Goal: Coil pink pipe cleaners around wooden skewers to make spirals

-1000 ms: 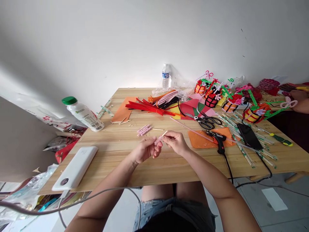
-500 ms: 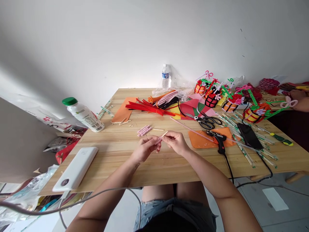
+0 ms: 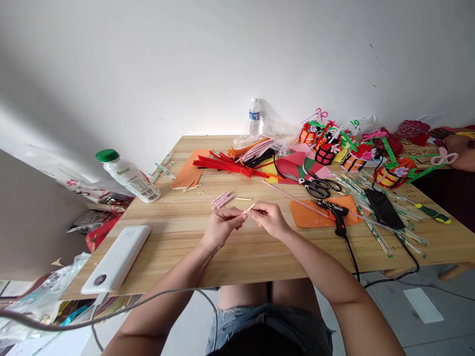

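Observation:
My left hand (image 3: 221, 225) and my right hand (image 3: 270, 218) meet above the wooden table (image 3: 237, 257), both pinched on a thin wooden stick (image 3: 251, 207) with a pink pipe cleaner wound around it. The pink winding is mostly hidden between my fingertips. Just beyond my hands lie several finished pink coils (image 3: 221, 200) and a loose short stick (image 3: 243, 199). A long pink pipe cleaner (image 3: 293, 199) lies to the right of my right hand.
A black glue gun (image 3: 337, 215) rests on orange paper, with scissors (image 3: 319, 186), a phone (image 3: 383, 208) and striped sticks to its right. Pipe-cleaner bundles (image 3: 237, 160), small flower baskets (image 3: 356, 154), a water bottle (image 3: 254, 116), a green-capped bottle (image 3: 128, 176) and a white power bank (image 3: 117, 257) stand around. Another person's hand (image 3: 460, 151) is at far right.
My left fingers have slid up the stick and now cover the pink winding that showed between my hands a second ago. My right hand has barely moved.

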Tool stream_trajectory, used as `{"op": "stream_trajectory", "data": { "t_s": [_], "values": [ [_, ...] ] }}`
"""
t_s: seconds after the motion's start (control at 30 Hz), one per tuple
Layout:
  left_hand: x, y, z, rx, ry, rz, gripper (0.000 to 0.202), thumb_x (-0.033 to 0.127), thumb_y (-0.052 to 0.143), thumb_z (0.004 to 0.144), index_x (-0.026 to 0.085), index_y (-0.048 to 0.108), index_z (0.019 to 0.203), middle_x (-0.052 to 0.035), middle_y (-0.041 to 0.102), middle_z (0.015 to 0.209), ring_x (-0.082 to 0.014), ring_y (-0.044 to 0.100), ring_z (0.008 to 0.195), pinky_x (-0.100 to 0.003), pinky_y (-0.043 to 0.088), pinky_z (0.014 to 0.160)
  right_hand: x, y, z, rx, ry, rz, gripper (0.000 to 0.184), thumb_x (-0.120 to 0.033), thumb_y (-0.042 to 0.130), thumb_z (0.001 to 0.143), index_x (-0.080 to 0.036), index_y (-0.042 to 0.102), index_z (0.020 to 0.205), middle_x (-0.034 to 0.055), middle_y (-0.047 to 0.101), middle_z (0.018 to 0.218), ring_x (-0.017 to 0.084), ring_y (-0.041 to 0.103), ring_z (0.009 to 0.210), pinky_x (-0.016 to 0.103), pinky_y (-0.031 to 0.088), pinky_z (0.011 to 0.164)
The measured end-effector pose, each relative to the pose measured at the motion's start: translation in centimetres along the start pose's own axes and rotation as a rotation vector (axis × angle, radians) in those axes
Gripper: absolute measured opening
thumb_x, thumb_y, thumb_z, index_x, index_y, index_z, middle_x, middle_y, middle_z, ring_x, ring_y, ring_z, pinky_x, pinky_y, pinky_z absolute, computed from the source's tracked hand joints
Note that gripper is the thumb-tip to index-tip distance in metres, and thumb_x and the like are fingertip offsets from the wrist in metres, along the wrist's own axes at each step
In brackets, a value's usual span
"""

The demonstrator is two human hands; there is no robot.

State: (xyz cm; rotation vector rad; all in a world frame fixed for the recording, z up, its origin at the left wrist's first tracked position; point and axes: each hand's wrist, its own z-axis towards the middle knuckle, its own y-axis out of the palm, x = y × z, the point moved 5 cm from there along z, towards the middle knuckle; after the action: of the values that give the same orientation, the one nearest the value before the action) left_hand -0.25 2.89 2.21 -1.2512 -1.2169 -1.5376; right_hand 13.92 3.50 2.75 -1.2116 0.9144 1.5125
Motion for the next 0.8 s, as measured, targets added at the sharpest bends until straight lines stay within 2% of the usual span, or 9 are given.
{"op": "stream_trajectory", "data": {
  "t_s": [0.07, 0.13, 0.2, 0.23, 0.3, 0.5, 0.57, 0.67, 0.8],
  "values": [
    [-0.6, 0.3, 0.0, -0.066, -0.133, -0.129, 0.025, 0.035, 0.082, 0.060, 0.014, 0.071, 0.066, -0.0004, 0.058, 0.056, -0.0101, 0.049, 0.049, -0.023, 0.038, 0.047, -0.2, 0.1, 0.0, -0.015, -0.007, 0.014, 0.030, -0.044, 0.069, 0.077, -0.014, 0.072, 0.080, 0.0035, 0.063, 0.071, 0.007, 0.043, 0.049, 0.021, 0.031, 0.041],
    [-1.2, 0.9, -0.3, -0.202, -0.309, -0.272, 0.033, 0.043, 0.079, 0.063, 0.012, 0.070, 0.070, -0.0033, 0.060, 0.059, -0.0109, 0.052, 0.048, -0.023, 0.037, 0.045, -0.4, 0.2, -0.1, -0.037, -0.012, 0.035, 0.029, -0.043, 0.069, 0.077, -0.015, 0.071, 0.078, 0.0033, 0.063, 0.071, 0.008, 0.044, 0.049, 0.021, 0.032, 0.042],
    [-1.5, 1.4, -0.5, -0.312, -0.416, -0.358, 0.036, 0.045, 0.074, 0.067, 0.010, 0.070, 0.072, -0.0046, 0.060, 0.058, -0.0107, 0.051, 0.045, -0.023, 0.036, 0.043, -0.6, 0.3, -0.1, -0.048, -0.012, 0.049, 0.027, -0.042, 0.070, 0.076, -0.015, 0.071, 0.076, 0.0032, 0.064, 0.072, 0.008, 0.045, 0.050, 0.021, 0.032, 0.042],
    [-1.5, 1.5, -0.6, -0.325, -0.424, -0.374, 0.035, 0.044, 0.073, 0.069, 0.009, 0.069, 0.071, -0.0040, 0.058, 0.056, -0.0101, 0.050, 0.044, -0.023, 0.035, 0.042, -0.6, 0.3, -0.2, -0.047, -0.007, 0.053, 0.027, -0.041, 0.071, 0.076, -0.015, 0.071, 0.076, 0.0032, 0.064, 0.073, 0.008, 0.044, 0.050, 0.021, 0.031, 0.042],
    [-1.4, 1.1, -0.4, -0.263, -0.372, -0.350, 0.030, 0.038, 0.076, 0.068, 0.009, 0.070, 0.071, -0.0023, 0.056, 0.054, -0.0090, 0.048, 0.044, -0.022, 0.033, 0.043, -0.5, 0.3, -0.1, -0.038, 0.007, 0.058, 0.027, -0.042, 0.071, 0.075, -0.015, 0.071, 0.077, 0.0034, 0.065, 0.073, 0.007, 0.043, 0.049, 0.021, 0.031, 0.041],
    [-0.1, 0.2, 0.0, -0.043, -0.040, -0.006, 0.022, 0.034, 0.080, 0.063, 0.015, 0.070, 0.060, 0.0002, 0.055, 0.055, -0.0096, 0.045, 0.050, -0.025, 0.035, 0.049, -0.1, 0.2, 0.1, -0.016, 0.021, 0.039, 0.029, -0.043, 0.069, 0.076, -0.014, 0.072, 0.081, 0.0025, 0.063, 0.070, 0.007, 0.041, 0.047, 0.021, 0.029, 0.040],
    [0.1, 0.1, -0.1, -0.008, -0.003, 0.042, 0.021, 0.033, 0.079, 0.064, 0.015, 0.070, 0.059, 0.0011, 0.053, 0.053, -0.0093, 0.044, 0.049, -0.024, 0.034, 0.049, 0.0, 0.1, 0.1, -0.006, 0.016, 0.039, 0.029, -0.043, 0.069, 0.077, -0.014, 0.072, 0.080, 0.0028, 0.063, 0.072, 0.007, 0.041, 0.047, 0.021, 0.029, 0.040],
    [-0.3, 0.3, -0.1, -0.055, -0.107, -0.091, 0.024, 0.035, 0.078, 0.065, 0.013, 0.069, 0.062, -0.0007, 0.056, 0.055, -0.0092, 0.047, 0.048, -0.023, 0.036, 0.047, -0.2, 0.0, 0.1, 0.000, -0.004, 0.046, 0.027, -0.042, 0.069, 0.077, -0.014, 0.070, 0.078, 0.0034, 0.064, 0.074, 0.006, 0.042, 0.048, 0.021, 0.029, 0.040],
    [-1.0, 1.3, -0.4, -0.255, -0.322, -0.354, 0.036, 0.045, 0.072, 0.069, 0.010, 0.070, 0.074, -0.0041, 0.059, 0.059, -0.0109, 0.051, 0.047, -0.024, 0.039, 0.043, -0.5, 0.1, 0.0, -0.027, -0.015, 0.060, 0.027, -0.042, 0.069, 0.077, -0.015, 0.068, 0.074, 0.0030, 0.063, 0.071, 0.007, 0.043, 0.048, 0.021, 0.030, 0.041]
  ]
}}
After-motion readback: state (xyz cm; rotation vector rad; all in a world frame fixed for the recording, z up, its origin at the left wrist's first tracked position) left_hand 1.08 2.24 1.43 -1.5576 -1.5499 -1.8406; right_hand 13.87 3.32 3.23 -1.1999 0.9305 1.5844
